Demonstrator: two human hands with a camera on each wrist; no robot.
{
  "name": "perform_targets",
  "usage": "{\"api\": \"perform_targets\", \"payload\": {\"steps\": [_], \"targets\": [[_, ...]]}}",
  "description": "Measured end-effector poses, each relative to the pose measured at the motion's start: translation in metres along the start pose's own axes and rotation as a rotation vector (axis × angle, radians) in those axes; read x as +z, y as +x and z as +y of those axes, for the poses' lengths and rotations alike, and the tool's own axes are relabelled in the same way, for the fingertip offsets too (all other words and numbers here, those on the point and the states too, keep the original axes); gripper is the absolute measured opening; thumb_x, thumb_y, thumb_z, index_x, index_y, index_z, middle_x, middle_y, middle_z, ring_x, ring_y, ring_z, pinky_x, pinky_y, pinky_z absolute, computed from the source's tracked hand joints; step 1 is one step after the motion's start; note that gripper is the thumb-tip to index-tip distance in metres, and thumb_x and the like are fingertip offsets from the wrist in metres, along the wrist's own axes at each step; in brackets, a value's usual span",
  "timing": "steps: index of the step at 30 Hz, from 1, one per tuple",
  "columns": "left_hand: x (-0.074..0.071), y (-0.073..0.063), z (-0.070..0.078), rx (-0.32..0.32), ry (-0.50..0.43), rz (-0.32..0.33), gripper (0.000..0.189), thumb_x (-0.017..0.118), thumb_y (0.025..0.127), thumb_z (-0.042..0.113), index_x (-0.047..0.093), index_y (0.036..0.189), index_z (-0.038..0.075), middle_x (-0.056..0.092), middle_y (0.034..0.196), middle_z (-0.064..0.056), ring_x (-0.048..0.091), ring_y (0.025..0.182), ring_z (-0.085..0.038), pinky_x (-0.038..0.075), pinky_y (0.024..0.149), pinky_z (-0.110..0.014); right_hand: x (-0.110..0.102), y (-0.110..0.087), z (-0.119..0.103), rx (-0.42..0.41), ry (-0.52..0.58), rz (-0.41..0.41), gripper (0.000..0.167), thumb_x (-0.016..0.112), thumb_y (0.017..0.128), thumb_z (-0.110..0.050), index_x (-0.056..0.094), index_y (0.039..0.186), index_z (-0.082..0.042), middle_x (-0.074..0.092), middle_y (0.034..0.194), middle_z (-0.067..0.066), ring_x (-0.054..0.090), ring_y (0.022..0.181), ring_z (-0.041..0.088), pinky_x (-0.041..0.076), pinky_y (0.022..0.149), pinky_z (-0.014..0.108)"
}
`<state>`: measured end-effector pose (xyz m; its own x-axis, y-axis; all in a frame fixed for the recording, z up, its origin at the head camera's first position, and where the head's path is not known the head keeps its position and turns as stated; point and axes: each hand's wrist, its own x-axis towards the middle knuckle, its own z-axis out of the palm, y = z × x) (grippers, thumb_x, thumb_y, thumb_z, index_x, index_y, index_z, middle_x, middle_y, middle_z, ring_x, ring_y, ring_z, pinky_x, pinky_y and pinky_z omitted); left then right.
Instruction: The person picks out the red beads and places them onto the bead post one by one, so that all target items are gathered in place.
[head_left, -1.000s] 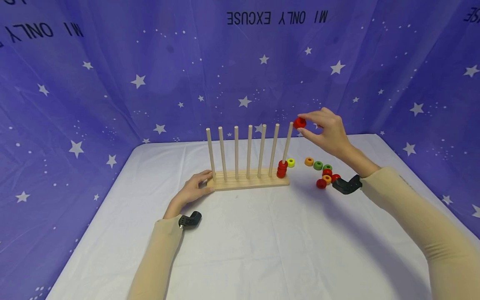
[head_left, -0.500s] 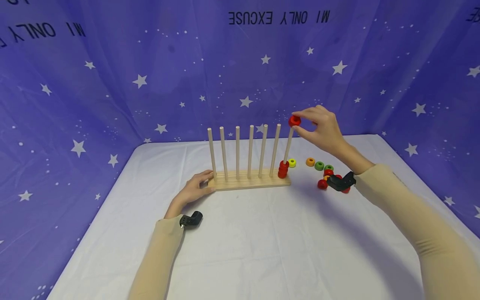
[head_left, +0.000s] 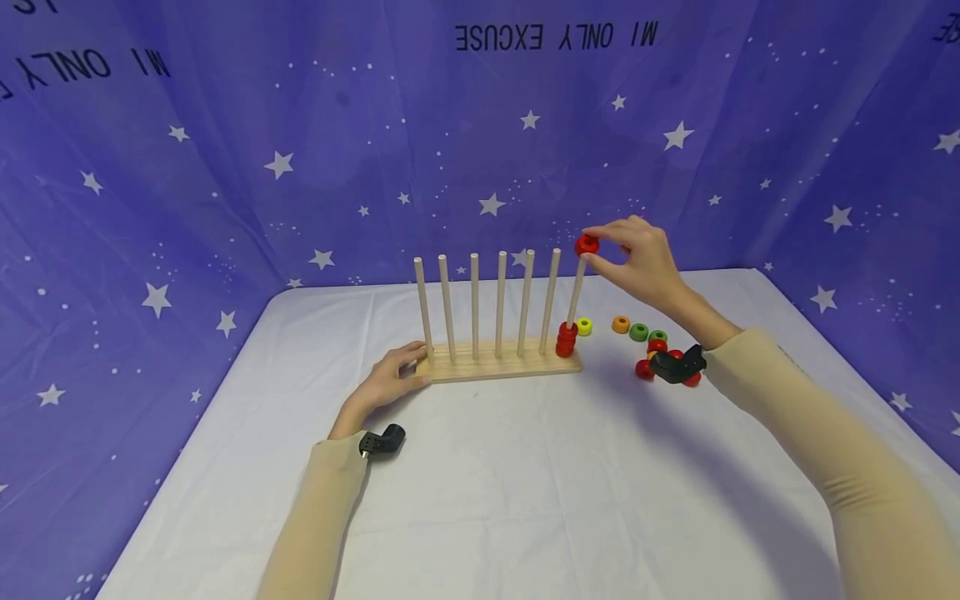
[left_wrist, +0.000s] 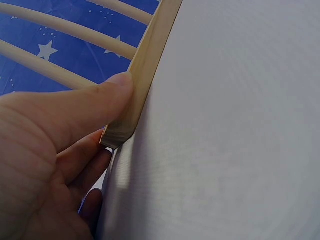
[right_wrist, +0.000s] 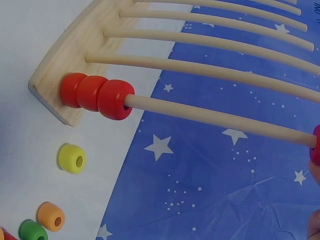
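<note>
A wooden peg rack point(head_left: 498, 367) with several upright pegs stands on the table. My left hand point(head_left: 386, 382) grips the left end of its base, the thumb on the front edge and the fingers round the end, as the left wrist view shows. My right hand point(head_left: 641, 258) pinches a red bead point(head_left: 587, 245) between thumb and fingertips at the top of the rightmost peg point(head_left: 576, 292). In the right wrist view the peg's tip meets this bead, which is cut off by the frame edge. Three red beads point(right_wrist: 90, 92) are stacked at the foot of the same peg.
Right of the rack lie a yellow bead point(head_left: 584, 326), an orange bead point(head_left: 621, 324) and a green bead point(head_left: 638, 332). More red beads point(head_left: 645, 369) lie close by, partly hidden behind the black wrist camera point(head_left: 677, 365). A purple starry curtain point(head_left: 420, 150) hangs behind the white table.
My right hand has moved left with the red bead, from beside the rightmost peg onto its tip, then sunk slightly. My left hand has stayed at the rack's end.
</note>
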<state>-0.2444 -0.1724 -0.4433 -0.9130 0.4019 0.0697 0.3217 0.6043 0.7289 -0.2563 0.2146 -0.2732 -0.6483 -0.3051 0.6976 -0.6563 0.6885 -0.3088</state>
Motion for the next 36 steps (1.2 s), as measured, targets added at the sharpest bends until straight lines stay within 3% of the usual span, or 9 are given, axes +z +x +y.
{"api": "perform_targets", "payload": {"steps": [27,36], "targets": [[0.0,0.0,-0.001,-0.025,0.009,-0.009,0.058,0.064,0.087,0.018,0.042,0.138,0.0,0.031,0.152,-0.017,0.026,0.139,-0.041,0.008,0.109,-0.069,0.01,-0.01,0.005,0.092,-0.041,-0.092,0.029,0.073,0.08,-0.015,0.07,0.106,-0.001,0.071,0.092,0.016,0.034,0.067,0.014,0.025,0.058,0.023],[0.0,0.001,-0.002,-0.028,0.009,-0.008,0.058,0.063,0.088,0.017,0.042,0.139,-0.001,0.031,0.152,-0.017,0.025,0.139,-0.041,0.006,0.109,-0.069,0.015,-0.016,0.008,0.093,-0.04,-0.113,0.028,0.074,0.08,-0.016,0.071,0.103,-0.001,0.072,0.092,0.017,0.039,0.067,0.022,0.027,0.059,0.024]]}}
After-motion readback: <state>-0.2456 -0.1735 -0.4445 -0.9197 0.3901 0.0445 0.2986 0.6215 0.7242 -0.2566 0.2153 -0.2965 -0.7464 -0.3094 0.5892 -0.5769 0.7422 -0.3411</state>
